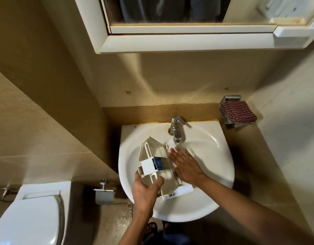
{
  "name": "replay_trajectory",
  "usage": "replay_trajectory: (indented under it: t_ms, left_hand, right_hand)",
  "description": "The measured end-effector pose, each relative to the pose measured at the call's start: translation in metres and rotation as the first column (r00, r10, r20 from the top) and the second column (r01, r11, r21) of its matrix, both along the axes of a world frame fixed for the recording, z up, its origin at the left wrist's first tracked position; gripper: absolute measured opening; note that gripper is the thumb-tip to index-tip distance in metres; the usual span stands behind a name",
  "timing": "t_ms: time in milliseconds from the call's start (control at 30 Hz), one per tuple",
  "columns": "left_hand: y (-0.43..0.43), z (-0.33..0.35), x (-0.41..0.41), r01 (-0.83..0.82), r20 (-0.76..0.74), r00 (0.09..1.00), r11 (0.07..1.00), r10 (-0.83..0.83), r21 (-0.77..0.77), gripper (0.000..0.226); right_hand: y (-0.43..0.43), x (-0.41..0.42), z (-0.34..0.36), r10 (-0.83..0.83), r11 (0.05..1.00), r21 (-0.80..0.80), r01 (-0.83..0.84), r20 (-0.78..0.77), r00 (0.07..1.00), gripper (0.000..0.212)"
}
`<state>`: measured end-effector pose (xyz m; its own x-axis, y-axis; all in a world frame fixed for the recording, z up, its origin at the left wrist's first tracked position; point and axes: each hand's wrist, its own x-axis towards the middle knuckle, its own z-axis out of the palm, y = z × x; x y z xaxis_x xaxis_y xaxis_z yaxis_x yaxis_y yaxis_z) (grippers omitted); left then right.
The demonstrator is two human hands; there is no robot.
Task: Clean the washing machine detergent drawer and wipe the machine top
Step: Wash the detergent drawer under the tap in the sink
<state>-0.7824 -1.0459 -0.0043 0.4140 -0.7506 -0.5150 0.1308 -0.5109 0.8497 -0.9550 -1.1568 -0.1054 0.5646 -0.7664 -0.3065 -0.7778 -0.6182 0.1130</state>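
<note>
Readable text: none can be made out in this view.
Blue insert (158, 163) in the detergent drawer (151, 151): carries a small pale mark, too small and blurred to read.
</note>
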Motion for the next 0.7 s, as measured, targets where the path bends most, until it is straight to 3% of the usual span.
replay_trajectory:
  t_ms: [233, 367, 467, 567, 700]
  left_hand:
    - [-0.001, 0.007, -0.004, -0.082, -0.026, 0.996, 0.997, 0.082, 0.002, 0.046]
    - [0.002, 0.012, -0.004, -0.140, -0.005, 0.990, 0.990, 0.140, -0.013, 0.063]
    - [0.003, 0.015, -0.003, -0.178, -0.024, 0.984, 0.984, 0.177, -0.033, 0.064]
    - [0.003, 0.018, 0.000, -0.144, 0.001, 0.990, 0.989, 0.144, -0.041, 0.066]
    - [0.005, 0.022, -0.003, -0.102, 0.028, 0.994, 0.994, 0.103, -0.036, 0.066]
  right_hand:
    - [-0.026, 0.025, 0.002, -0.129, 0.992, -0.007, 0.129, 0.013, 0.992, 0.063]
    - [0.009, 0.005, -0.022, 0.026, 1.000, 0.001, -0.027, 0.121, 0.992, 0.064]
    - [0.032, -0.015, -0.013, 0.016, 0.996, 0.084, -0.036, 0.232, 0.973, 0.053]
    - [0.037, -0.036, -0.007, 0.175, 0.962, 0.162, -0.221, 0.257, 0.950, 0.059]
    - [0.013, -0.021, -0.010, -0.028, 0.994, 0.108, 0.003, 0.236, 0.971, 0.067]
